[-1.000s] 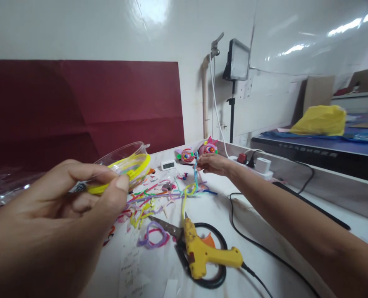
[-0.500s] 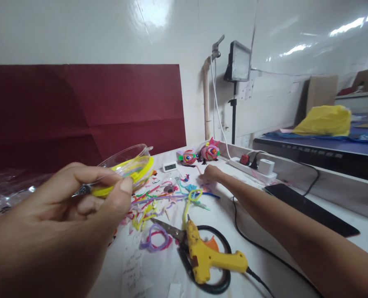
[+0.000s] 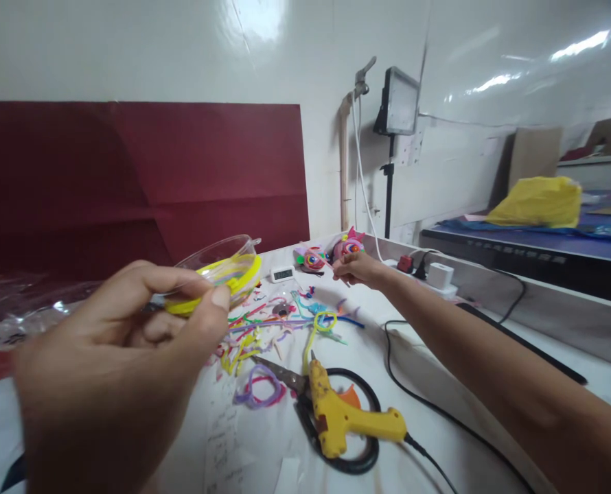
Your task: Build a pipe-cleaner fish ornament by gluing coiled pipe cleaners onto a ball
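My left hand (image 3: pixel 145 336) pinches a clear plastic half-ball (image 3: pixel 215 252) between thumb and fingers. Yellow fuzzy wire (image 3: pixel 244 274) runs round its rim, and a small loop tab sticks out at the top. Farther off, my right hand (image 3: pixel 355 267) is closed on a thin pale pink strip (image 3: pixel 322 255), whose kind I cannot make out. Just behind that hand sit two pink decorated balls with eyes, one ball (image 3: pixel 310 259) to the left and another ball (image 3: pixel 347 244) partly hidden by my fingers.
A yellow glue gun (image 3: pixel 331 418) lies across black-handled scissors (image 3: pixel 290 377). Purple wire loops (image 3: pixel 260 387) and colourful scraps (image 3: pixel 244 343) are scattered nearby. A small white digital display (image 3: pixel 283 274), a power strip (image 3: pixel 442 291), a black cable (image 3: pixel 413 394) and a dark flat device (image 3: pixel 526 343) are also there.
My right hand has lifted off the table and moved slightly up and right, carrying the pink strip. My left hand and the half-ball have shifted slightly right.
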`<state>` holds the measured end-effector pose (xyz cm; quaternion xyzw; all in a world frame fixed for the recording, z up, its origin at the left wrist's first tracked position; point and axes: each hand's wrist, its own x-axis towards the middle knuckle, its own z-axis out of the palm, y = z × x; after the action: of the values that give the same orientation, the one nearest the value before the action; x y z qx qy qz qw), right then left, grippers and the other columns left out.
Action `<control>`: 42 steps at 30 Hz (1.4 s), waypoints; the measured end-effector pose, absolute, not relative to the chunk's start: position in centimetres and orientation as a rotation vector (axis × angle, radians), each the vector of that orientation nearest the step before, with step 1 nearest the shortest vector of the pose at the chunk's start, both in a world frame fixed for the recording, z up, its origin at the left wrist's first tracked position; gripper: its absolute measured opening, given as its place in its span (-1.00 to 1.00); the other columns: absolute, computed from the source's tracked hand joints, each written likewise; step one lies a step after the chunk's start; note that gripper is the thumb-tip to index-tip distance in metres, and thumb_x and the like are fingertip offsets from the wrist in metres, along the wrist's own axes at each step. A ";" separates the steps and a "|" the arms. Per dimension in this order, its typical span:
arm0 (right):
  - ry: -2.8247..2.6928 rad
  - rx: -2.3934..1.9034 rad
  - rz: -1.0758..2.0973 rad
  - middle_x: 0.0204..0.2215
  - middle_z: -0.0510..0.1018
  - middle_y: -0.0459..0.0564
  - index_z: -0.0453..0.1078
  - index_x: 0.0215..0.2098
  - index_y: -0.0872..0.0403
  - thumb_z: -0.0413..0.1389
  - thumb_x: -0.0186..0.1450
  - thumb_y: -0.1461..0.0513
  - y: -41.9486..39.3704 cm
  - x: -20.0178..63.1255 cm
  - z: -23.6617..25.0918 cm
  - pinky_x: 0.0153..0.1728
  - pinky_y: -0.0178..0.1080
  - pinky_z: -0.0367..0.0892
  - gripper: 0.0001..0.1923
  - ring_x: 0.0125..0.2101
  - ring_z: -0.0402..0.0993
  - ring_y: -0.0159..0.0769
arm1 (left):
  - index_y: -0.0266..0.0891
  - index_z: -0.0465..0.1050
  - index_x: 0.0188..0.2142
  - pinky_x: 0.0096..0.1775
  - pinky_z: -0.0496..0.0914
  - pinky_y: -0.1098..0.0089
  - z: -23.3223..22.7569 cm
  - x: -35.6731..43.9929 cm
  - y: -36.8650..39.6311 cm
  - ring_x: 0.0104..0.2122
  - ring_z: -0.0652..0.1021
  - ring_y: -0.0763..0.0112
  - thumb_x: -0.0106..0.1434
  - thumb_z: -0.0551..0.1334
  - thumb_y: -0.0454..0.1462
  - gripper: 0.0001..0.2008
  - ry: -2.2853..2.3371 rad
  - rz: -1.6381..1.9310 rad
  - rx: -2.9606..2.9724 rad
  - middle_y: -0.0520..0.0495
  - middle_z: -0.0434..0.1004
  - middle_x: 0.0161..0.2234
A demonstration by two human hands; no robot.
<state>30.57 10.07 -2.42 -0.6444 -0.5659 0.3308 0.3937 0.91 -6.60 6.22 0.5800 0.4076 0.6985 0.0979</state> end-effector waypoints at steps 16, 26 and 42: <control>-1.834 -1.106 1.064 -0.70 0.46 -0.12 0.45 -0.48 0.15 0.12 0.06 0.21 3.0 24.8 -4.0 -0.70 -0.39 0.08 -0.85 -0.73 0.26 -0.46 | -0.28 0.36 -0.55 -0.78 -0.10 0.62 4.3 -0.2 -1.2 -0.84 0.13 0.77 -0.10 0.32 -0.26 -0.83 1.047 1.664 1.353 0.19 0.28 -0.64; -2.112 -1.140 0.435 -0.46 0.54 0.03 0.50 -0.37 0.10 0.01 0.25 0.21 1.8 26.1 -3.6 -0.39 -0.22 0.31 -0.76 -0.46 0.44 -0.25 | -0.27 0.32 -0.56 -0.80 -0.10 0.66 2.6 -0.9 1.2 -0.86 0.09 0.78 -0.17 0.39 -0.30 -0.75 0.895 1.500 1.016 0.26 0.18 -0.77; -2.381 -1.101 0.226 -0.51 0.58 0.01 0.50 -0.29 0.11 -0.02 0.25 0.39 1.8 25.6 -2.6 -0.47 -0.33 0.19 -0.75 -0.53 0.43 -0.32 | -0.21 0.16 -0.55 -0.82 -0.03 0.70 1.6 -1.5 3.0 -0.88 0.08 0.78 -0.03 0.31 -0.38 -0.73 0.837 1.393 0.759 0.32 0.11 -0.80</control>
<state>25.59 1.78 -2.60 -0.4047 -0.8752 0.0829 0.2518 -1.51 2.95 1.56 0.3306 0.3647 0.6068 0.6241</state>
